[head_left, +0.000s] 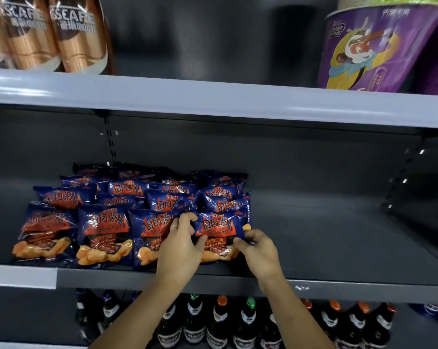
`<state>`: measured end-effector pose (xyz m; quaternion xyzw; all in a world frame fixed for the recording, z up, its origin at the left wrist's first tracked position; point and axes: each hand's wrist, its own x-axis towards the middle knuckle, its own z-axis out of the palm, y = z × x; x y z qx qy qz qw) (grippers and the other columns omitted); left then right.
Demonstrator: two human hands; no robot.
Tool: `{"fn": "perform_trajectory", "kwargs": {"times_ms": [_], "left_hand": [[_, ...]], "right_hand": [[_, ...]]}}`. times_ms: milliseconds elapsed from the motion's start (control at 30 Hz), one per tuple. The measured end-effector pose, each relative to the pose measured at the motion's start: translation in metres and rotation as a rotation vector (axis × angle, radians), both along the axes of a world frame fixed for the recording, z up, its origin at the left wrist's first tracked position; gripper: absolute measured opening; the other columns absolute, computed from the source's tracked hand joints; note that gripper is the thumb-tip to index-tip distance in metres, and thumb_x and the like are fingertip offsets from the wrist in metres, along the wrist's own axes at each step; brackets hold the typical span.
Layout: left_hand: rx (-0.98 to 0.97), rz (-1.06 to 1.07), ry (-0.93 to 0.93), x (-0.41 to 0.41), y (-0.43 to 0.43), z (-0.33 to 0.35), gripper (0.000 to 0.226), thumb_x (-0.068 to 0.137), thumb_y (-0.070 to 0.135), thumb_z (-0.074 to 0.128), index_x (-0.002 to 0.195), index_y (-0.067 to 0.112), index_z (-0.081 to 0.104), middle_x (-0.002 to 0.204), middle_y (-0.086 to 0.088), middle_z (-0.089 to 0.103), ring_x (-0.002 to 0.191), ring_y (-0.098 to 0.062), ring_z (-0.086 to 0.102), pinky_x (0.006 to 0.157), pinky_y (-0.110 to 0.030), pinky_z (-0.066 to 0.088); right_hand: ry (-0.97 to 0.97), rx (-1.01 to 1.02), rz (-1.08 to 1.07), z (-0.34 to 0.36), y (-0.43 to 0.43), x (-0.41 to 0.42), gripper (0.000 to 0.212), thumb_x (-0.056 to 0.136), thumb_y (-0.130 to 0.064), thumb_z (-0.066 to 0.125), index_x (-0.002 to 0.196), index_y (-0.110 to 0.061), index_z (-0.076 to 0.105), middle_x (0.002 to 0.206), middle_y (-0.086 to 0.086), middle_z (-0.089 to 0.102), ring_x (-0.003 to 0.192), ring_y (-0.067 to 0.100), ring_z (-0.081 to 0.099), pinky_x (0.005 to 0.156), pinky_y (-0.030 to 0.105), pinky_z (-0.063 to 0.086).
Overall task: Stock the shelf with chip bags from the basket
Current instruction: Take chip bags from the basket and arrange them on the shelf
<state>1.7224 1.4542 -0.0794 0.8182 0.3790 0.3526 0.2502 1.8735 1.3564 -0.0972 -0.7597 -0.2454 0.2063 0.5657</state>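
Head view: a dark grey shelf (pixel 338 235) is carrying rows of blue chip bags (pixel 102 230) across its left half, reaching the front edge. The end bag (pixel 220 229), rightmost in the front row, is sitting near that edge. The left hand (pixel 180 248) is gripping its left side with curled fingers, and the right hand (pixel 258 253) is pinching its lower right edge. Bottles (pixel 220 323) are standing on the level below. Copper cans (pixel 49 34) and a purple cup (pixel 378 49) are sitting on the level above.

Both bare forearms were stretched far forward. The left hand (pixel 180 245) gripped one chip bag (pixel 219 226) by its left edge; the right hand (pixel 259 253) pinched its right edge.
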Motion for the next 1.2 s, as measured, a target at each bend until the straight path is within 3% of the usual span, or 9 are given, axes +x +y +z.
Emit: {"fn": "perform_trajectory", "kwargs": {"times_ms": [133,333,433,567,700,867,1000,1200], "left_hand": [[0.082,-0.033,-0.02,0.002,-0.003,0.0,0.02,0.09,0.021,0.069,0.1,0.025,0.053,0.079,0.01,0.044,0.063,-0.005,0.048,0.056,-0.015,0.038],[0.138,-0.142,-0.094,0.017,-0.018,0.002,0.021,0.088,0.014,0.069,0.08,0.023,0.052,0.061,0.004,0.044,0.062,-0.01,0.047,0.059,-0.015,0.039],[0.06,-0.251,-0.109,0.034,-0.034,0.006,0.02,0.088,0.016,0.069,0.079,0.023,0.053,0.058,0.004,0.046,0.057,-0.011,0.046,0.058,-0.03,0.046],[-0.076,-0.369,-0.143,0.071,-0.064,0.009,0.02,0.089,0.016,0.068,0.078,0.025,0.055,0.059,0.015,0.049,0.054,-0.006,0.044,0.059,-0.029,0.041],[-0.136,-0.445,-0.128,0.114,-0.105,0.007,0.018,0.088,0.019,0.069,0.077,0.026,0.057,0.059,0.013,0.052,0.054,-0.005,0.046,0.058,-0.031,0.043],[-0.172,-0.598,-0.083,0.158,-0.178,0.003,0.013,0.087,0.015,0.069,0.079,0.018,0.059,0.06,0.007,0.054,0.057,-0.011,0.05,0.064,-0.032,0.045],[-0.195,-0.726,-0.028,0.191,-0.243,-0.011,0.014,0.088,0.017,0.069,0.079,0.021,0.058,0.063,0.003,0.056,0.056,-0.013,0.051,0.062,-0.037,0.047],[-0.277,-0.935,0.139,0.222,-0.338,-0.058,0.014,0.09,0.018,0.067,0.079,0.018,0.058,0.062,-0.001,0.056,0.056,-0.018,0.051,0.06,-0.034,0.044]], "right_hand": [[0.076,0.087,-0.091,0.008,-0.01,0.003,0.008,0.095,-0.031,0.068,0.092,-0.024,0.067,0.095,-0.005,0.071,0.091,0.012,0.064,0.087,0.035,0.055],[0.129,0.203,-0.201,0.014,-0.025,0.013,0.012,0.097,-0.016,0.06,0.091,-0.023,0.068,0.094,-0.003,0.072,0.094,0.018,0.067,0.093,0.042,0.055],[0.18,0.28,-0.235,0.015,-0.04,0.021,0.014,0.098,-0.009,0.057,0.091,-0.015,0.068,0.083,0.001,0.07,0.079,0.019,0.065,0.079,0.041,0.055],[0.205,0.359,-0.268,0.018,-0.076,0.04,0.02,0.098,-0.005,0.051,0.085,-0.013,0.064,0.06,-0.004,0.063,0.061,0.018,0.057,0.062,0.032,0.049],[0.199,0.42,-0.342,0.024,-0.133,0.067,0.024,0.098,-0.001,0.046,0.083,-0.013,0.061,0.065,0.006,0.061,0.053,0.016,0.054,0.053,0.027,0.045],[0.179,0.497,-0.474,0.029,-0.222,0.092,0.022,0.098,0.002,0.044,0.087,-0.006,0.06,0.063,0.008,0.059,0.047,0.014,0.052,0.05,0.027,0.043],[0.208,0.556,-0.59,0.016,-0.299,0.108,0.022,0.101,0.0,0.044,0.086,-0.006,0.058,0.061,0.007,0.057,0.044,0.011,0.046,0.048,0.024,0.042],[0.278,0.564,-0.84,-0.039,-0.407,0.119,0.021,0.096,-0.001,0.051,0.079,-0.011,0.058,0.047,-0.006,0.052,0.044,0.013,0.044,0.046,0.022,0.038]]}}
